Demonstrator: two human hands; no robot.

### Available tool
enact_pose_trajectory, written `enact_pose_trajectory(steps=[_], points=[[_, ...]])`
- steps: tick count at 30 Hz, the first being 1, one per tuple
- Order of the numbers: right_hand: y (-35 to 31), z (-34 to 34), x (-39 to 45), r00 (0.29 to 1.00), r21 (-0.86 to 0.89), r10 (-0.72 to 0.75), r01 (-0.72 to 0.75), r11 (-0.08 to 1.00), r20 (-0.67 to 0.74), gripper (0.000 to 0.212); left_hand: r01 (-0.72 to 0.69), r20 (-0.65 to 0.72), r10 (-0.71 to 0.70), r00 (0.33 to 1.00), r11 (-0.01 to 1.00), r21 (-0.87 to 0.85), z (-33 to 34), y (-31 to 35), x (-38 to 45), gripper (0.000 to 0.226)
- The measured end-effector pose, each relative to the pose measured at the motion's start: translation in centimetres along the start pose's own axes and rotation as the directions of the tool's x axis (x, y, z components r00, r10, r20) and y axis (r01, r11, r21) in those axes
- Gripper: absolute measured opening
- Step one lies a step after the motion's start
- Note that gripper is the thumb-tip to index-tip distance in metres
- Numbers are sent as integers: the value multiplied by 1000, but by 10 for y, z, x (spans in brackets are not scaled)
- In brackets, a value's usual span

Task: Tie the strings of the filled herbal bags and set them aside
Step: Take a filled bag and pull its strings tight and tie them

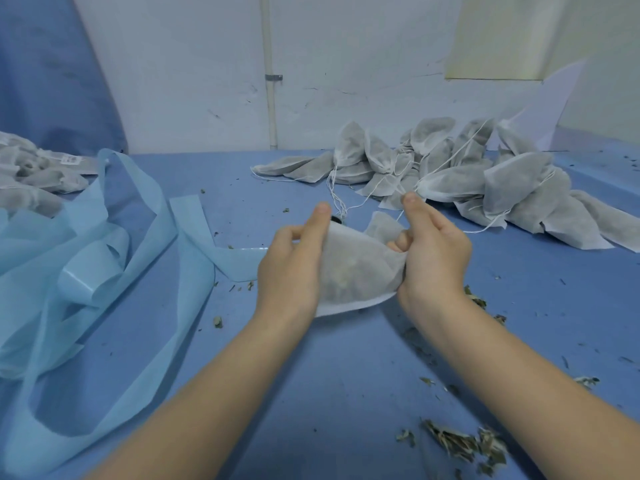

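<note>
A white filled herbal bag is held between both hands above the blue table. My left hand grips its left side, fingers curled around the fabric. My right hand grips the bag's right end near the mouth, thumb pointing up. The bag's thin white string trails off from the mouth toward the pile behind. How the string lies under the fingers is hidden.
A pile of filled white bags with loose strings lies at the back right. More bags sit at the far left. Light-blue fabric strips sprawl across the left. Dried herb scraps litter the near right.
</note>
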State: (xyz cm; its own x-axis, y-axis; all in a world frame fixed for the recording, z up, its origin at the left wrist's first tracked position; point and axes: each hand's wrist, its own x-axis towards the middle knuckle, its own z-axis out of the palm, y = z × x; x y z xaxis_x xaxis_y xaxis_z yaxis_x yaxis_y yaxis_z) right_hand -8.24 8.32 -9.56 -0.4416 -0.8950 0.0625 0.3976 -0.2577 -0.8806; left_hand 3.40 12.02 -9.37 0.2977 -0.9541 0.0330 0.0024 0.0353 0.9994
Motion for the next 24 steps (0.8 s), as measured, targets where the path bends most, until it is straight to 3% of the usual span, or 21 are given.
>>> enact_pose_trajectory(steps=[2, 5, 7, 13, 17, 20, 24], points=[[0, 0, 2, 999, -2, 6, -6, 1000, -54, 10, 61, 140, -51, 989, 996, -64, 3, -3, -1, 48], [-2, -2, 3, 998, -38, 0, -3, 999, -68, 16, 111, 177, -89, 980, 987, -118, 2, -8, 1, 27], [-3, -5, 4, 999, -78, -7, 3, 997, -45, 23, 116, 192, -89, 977, 984, -132, 2, -12, 2, 26], [0, -8, 2, 965, -155, -6, 48, 987, 263, 21, 199, 222, -137, 965, 937, -286, 4, -8, 2, 29], [-3, -14, 3, 845, -298, -82, 275, 914, 529, 15, 226, 239, -152, 959, 920, -319, 0, -6, 5, 41], [-4, -18, 4, 791, -376, -128, 418, 827, 598, 21, 182, 252, -109, 962, 941, -287, -3, -5, 5, 51], [-4, -19, 5, 769, -432, -150, 497, 753, 622, 22, 94, 117, -70, 991, 973, -210, -2, -11, 7, 19]])
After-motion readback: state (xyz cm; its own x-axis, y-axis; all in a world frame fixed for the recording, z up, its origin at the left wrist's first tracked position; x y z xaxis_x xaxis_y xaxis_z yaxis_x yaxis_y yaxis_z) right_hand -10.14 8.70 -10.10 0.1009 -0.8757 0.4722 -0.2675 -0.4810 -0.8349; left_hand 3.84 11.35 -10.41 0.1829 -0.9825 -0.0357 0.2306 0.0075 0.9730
